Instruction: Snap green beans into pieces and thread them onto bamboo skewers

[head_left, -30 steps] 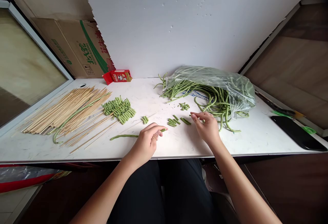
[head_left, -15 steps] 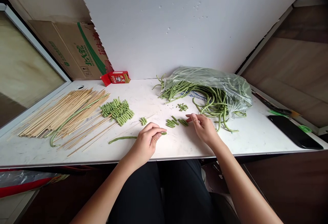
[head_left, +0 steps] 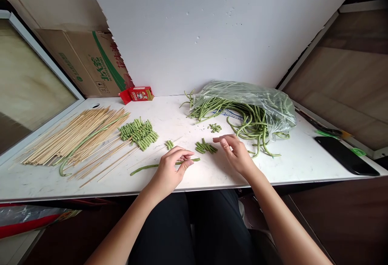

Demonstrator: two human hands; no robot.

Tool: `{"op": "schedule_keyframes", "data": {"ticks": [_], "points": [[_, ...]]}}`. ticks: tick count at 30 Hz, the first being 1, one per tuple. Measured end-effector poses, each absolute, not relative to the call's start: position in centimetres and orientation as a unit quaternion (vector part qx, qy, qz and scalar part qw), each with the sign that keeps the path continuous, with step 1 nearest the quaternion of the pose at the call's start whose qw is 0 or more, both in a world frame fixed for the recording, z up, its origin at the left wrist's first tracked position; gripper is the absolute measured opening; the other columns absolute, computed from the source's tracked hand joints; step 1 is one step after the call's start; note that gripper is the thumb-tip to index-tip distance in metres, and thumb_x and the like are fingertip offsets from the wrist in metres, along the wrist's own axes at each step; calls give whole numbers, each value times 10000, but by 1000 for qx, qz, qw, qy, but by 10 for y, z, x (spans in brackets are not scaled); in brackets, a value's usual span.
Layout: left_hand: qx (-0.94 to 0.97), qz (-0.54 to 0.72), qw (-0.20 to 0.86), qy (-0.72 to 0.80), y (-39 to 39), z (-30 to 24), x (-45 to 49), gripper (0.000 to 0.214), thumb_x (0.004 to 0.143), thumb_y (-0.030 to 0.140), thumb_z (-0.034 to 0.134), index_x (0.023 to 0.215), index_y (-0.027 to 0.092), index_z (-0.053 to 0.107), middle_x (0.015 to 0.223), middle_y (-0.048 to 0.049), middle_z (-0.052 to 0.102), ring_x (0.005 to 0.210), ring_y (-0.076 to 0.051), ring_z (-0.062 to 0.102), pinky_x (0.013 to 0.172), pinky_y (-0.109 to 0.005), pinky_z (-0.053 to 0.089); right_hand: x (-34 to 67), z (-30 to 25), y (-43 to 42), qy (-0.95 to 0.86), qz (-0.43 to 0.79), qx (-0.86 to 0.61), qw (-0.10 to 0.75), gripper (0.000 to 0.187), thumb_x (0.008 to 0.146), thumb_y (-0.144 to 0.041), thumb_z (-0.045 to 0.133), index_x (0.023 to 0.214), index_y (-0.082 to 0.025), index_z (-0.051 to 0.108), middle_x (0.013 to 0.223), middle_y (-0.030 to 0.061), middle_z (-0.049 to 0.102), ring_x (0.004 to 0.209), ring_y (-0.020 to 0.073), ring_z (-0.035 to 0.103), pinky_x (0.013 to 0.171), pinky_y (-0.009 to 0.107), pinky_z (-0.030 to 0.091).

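Observation:
My left hand (head_left: 171,168) pinches a long green bean (head_left: 145,168) that lies on the white table (head_left: 188,176), its end sticking out to the right of my fingers. My right hand (head_left: 235,151) hovers with loosely curled, parted fingers just right of a small pile of cut bean pieces (head_left: 205,147); nothing shows in it. A few more cut pieces (head_left: 169,144) lie on a skewer above my left hand. Skewered bean pieces (head_left: 138,131) lie further left.
A spread of bamboo skewers (head_left: 75,133) with one long bean across it covers the left of the table. A clear bag of long beans (head_left: 251,109) sits at the back right. A black phone (head_left: 345,160) and green-handled scissors (head_left: 333,133) lie far right. A red carton (head_left: 138,94) and cardboard box (head_left: 91,62) stand behind.
My right hand moved left from the loose beans by the bag toward the cut pieces. My left hand slid the long bean a little to the right, so more of its end shows.

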State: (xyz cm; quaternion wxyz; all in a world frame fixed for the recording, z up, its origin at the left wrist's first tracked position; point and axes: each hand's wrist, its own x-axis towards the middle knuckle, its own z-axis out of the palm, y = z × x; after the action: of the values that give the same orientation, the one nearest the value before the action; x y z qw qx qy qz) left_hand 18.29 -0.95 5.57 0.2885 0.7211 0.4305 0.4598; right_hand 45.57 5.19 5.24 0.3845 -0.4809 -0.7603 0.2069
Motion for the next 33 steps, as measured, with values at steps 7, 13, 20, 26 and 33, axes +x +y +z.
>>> {"op": "schedule_keyframes", "data": {"ticks": [7, 13, 20, 26, 33], "points": [[731, 453, 273, 432, -9, 49, 184, 254, 968, 186, 714, 1219, 224, 725, 1049, -73, 710, 951, -193, 701, 870, -336, 634, 426, 62, 31, -790, 295, -397, 364, 332, 983, -521, 710, 1185, -273, 802, 1118, 98, 798, 1102, 289, 658, 794, 382, 547], [743, 439, 266, 430, -10, 48, 184, 295, 979, 170, 690, 1266, 237, 709, 1106, -81, 718, 979, -200, 713, 905, -351, 634, 407, 56, 23, -789, 341, -351, 371, 258, 976, -482, 736, 1068, -263, 836, 961, 82, 792, 902, 234, 670, 721, 346, 513], [741, 441, 203, 465, -6, 47, 179, 171, 969, 200, 720, 1140, 207, 732, 1030, -72, 748, 902, -191, 725, 768, -290, 632, 415, 56, 27, -773, 318, -383, 393, 235, 977, -447, 741, 1097, -261, 817, 989, 88, 779, 952, 253, 656, 769, 374, 534], [758, 428, 215, 443, -10, 47, 183, 233, 984, 146, 673, 1205, 211, 711, 1042, -62, 744, 926, -178, 729, 792, -274, 621, 407, 60, 21, -810, 291, -334, 385, 129, 967, -334, 770, 1063, -250, 790, 987, 75, 778, 982, 259, 652, 882, 421, 533], [782, 368, 210, 458, -13, 49, 185, 131, 1038, 198, 608, 1071, 196, 735, 971, -59, 717, 858, -182, 685, 775, -296, 540, 399, 61, 18, -820, 260, -332, 387, 186, 977, -69, 626, 987, -226, 726, 915, 69, 725, 935, 261, 587, 816, 405, 506]]}}
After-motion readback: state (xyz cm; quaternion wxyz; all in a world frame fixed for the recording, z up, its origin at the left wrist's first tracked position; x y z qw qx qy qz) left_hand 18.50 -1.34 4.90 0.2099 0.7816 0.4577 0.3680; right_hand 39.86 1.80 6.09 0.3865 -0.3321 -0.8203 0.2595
